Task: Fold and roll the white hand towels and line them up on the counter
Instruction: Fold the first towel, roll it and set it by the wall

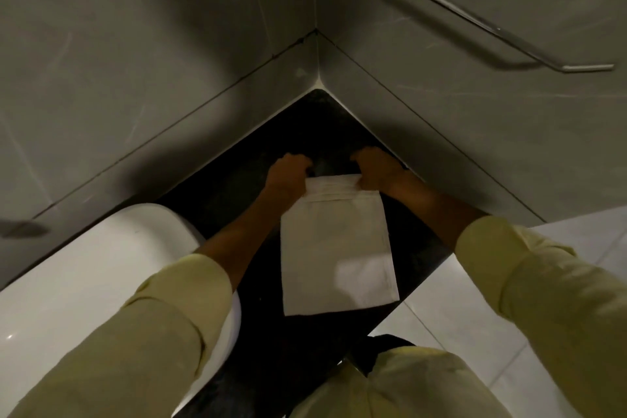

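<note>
Both arms reached forward in pale yellow sleeves. The left hand (288, 173) pinched the white hand towel (336, 248) at its far corner, toward 11 o'clock; the right hand (375, 168) gripped the opposite far corner, toward 1 o'clock, fingers curled around a narrow fold. The towel lay flat on the black polished bench (237, 187), tucked into a corner of grey tiled walls (135, 61). A glossy white rounded basin (84, 282) sat at 8 o'clock; a chrome rail (492, 27) hung at 2 o'clock.

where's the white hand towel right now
In the head view, the flat white cloth hand towel lies centre-frame on the black stone counter, right of the white basin, its far edge gripped by both hands.
</note>
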The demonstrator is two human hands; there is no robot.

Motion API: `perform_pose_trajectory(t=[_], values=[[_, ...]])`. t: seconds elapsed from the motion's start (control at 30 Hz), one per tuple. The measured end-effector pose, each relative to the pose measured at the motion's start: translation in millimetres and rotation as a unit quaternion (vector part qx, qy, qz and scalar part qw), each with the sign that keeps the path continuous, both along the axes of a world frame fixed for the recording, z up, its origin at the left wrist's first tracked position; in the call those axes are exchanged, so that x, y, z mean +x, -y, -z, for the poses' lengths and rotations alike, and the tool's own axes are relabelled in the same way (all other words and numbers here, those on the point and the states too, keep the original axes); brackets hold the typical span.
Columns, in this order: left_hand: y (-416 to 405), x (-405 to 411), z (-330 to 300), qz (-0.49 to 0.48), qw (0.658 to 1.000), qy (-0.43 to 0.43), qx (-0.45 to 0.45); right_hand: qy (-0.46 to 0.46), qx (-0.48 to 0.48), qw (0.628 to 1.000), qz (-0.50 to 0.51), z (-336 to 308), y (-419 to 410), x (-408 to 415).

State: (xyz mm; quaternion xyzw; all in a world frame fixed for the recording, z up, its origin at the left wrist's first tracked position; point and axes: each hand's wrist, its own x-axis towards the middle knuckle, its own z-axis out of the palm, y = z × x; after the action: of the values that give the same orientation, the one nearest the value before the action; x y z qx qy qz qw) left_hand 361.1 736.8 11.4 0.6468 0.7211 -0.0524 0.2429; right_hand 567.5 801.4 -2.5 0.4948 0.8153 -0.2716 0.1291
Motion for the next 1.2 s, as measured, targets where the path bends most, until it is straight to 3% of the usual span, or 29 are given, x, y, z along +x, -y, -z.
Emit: perform_pose_trajectory(t=[0.17,0.33,0.5,0.6,0.67,0.77,0.97,1.13,1.2], values=[[-4.5,-15.1,3.6,0.006,0.996,0.045,-0.078,0.051,-0.008,0.996,-0.068,-5.4,1.0,-6.1],[26.2,1.0,8.0,-0.023,0.999,-0.002,0.048,-0.003,0.074,0.997,-0.034,-2.9,31.1,1.6],[94.9,18.8,27.6,0.044,0.979,-0.068,0.186,-0.046,0.288,0.954,-0.066,16.7,89.4,18.0],[125.6,21.0,37.2,0.066,0.984,-0.066,0.153,-0.061,0.329,0.940,-0.063,36.5,116.7,32.8],[138.5,21.6,40.2,0.072,0.993,-0.071,0.055,-0.030,0.288,0.955,-0.059,43.2,130.1,39.0],[141.7,25.9,31.2,0.059,0.993,-0.070,0.076,0.022,0.206,0.977,-0.058,30.0,143.7,41.9],[81.0,15.4,2.2,0.008,0.994,-0.052,0.094,0.015,0.126,0.992,0.011,-15.2,89.0,14.6],[55.5,20.6,13.4,0.099,0.987,-0.111,-0.058,0.098,0.017,0.993,-0.056,2.1,73.3,-3.1],[65.6,22.8,25.5,0.117,0.985,-0.103,-0.071,0.098,0.044,0.992,-0.065,10.9,85.6,-2.0]])
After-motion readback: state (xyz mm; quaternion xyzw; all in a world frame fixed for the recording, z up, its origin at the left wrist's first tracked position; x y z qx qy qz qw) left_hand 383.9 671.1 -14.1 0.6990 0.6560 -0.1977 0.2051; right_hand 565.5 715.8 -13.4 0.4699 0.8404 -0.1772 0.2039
